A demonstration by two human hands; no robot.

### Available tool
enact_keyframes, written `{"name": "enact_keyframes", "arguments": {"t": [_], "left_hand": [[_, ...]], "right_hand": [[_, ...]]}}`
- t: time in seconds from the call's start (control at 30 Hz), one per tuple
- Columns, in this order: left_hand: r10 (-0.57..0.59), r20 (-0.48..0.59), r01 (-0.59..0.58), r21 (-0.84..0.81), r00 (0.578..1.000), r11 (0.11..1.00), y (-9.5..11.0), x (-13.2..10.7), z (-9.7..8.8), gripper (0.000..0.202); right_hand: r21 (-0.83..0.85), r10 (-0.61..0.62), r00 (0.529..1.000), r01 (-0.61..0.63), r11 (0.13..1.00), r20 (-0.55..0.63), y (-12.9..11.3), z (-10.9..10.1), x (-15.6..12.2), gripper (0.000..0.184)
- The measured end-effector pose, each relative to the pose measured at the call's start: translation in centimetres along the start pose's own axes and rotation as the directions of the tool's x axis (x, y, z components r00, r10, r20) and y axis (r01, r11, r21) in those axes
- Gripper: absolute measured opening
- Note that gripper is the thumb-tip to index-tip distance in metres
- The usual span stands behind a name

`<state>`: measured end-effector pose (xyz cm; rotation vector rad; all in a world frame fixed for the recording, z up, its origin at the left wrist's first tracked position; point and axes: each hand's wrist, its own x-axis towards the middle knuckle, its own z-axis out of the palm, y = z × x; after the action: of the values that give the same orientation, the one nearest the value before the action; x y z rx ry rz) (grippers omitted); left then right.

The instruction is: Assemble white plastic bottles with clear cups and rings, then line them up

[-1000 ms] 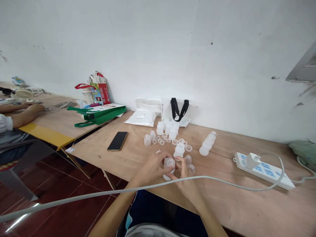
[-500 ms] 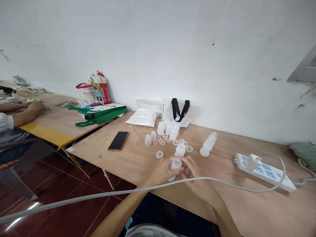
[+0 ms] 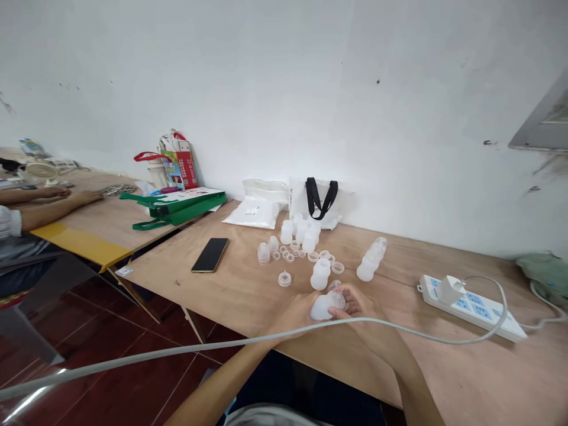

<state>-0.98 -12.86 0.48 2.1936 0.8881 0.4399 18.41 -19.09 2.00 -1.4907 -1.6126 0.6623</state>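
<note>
Your left hand [image 3: 295, 312] cups the light, stiff plastic bottle [image 3: 321, 307]; right fingers [image 3: 355, 300] clamp its slick neck.

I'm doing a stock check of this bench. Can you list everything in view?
plywood table: 1, pale brown, under everything below unless noted
smartphone: 1, black, left side
translucent plastic bottles: several, milky white, centre and right
plastic rings: several, translucent, centre
white plastic packs: about 2, by the wall
tote bag: 1, white with black handles, by the wall
power strip: 1, white, right side, one plug in
cable: 1, grey-white, across the foreground
green bag: 1, neighbouring table
co-worker's hands: 2, far left, neighbouring table
held bottle: 1, translucent, in both hands
left hand: 1, around the held bottle
right hand: 1, around the held bottle
</note>
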Motion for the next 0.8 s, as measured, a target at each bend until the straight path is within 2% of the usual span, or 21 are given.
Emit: {"name": "enact_keyframes", "arguments": {"t": [0.13, 0.27, 0.33, 0.4, 0.5, 0.57, 0.63, 0.73, 0.8], "left_hand": [[0.048, -0.057, -0.049, -0.015, 0.997, 0.999, 0.4, -0.1, -1.4, 0.042], [0.115, -0.185, -0.132, -0.081, 0.976, 0.988, 1.4, -1.2, -3.4, 0.059], [0.106, -0.270, -0.148, -0.140, 0.957, 0.979, 1.7, -1.7, -4.2, 0.060], [0.094, -0.331, -0.166, -0.199, 0.939, 0.966, 1.8, -2.0, -4.5, 0.053], [0.034, -0.371, -0.170, -0.340, 0.928, 0.925, 1.5, -1.9, -4.4, 0.052], [-0.049, -0.326, -0.124, -0.490, 0.944, 0.863, 1.5, -1.8, -4.3, 0.060], [-0.134, -0.217, -0.029, -0.615, 0.967, 0.788, 1.6, -1.8, -4.4, 0.066], [-0.192, -0.056, 0.099, -0.698, 0.980, 0.709, 1.9, -2.0, -5.0, 0.064], [-0.206, -0.002, 0.140, -0.725, 0.979, 0.674, 2.0, -2.2, -5.5, 0.058]], "right_hand": [[0.130, 0.008, 0.999, -0.014, 0.991, 0.049, -1.2, -0.7, -0.2, 0.034], [0.232, -0.011, 0.989, -0.025, 0.972, 0.151, -2.5, -2.1, -0.4, 0.047], [0.268, -0.022, 0.986, -0.023, 0.963, 0.163, -2.9, -2.5, -0.5, 0.047], [0.302, -0.039, 0.988, -0.008, 0.953, 0.152, -3.0, -2.5, -0.6, 0.045], [0.321, -0.072, 0.990, 0.031, 0.947, 0.117, -3.1, -1.9, -0.6, 0.042], [0.314, -0.093, 0.992, 0.062, 0.948, 0.086, -3.1, -1.4, -0.5, 0.040], [0.304, -0.103, 0.994, 0.085, 0.949, 0.041, -3.0, -1.0, -0.5, 0.039], [0.280, -0.124, 0.992, 0.114, 0.953, 0.020, -2.8, -0.6, -0.7, 0.037], [0.284, -0.159, 0.986, 0.139, 0.949, 0.048, -2.5, -0.4, -0.8, 0.032]]}}
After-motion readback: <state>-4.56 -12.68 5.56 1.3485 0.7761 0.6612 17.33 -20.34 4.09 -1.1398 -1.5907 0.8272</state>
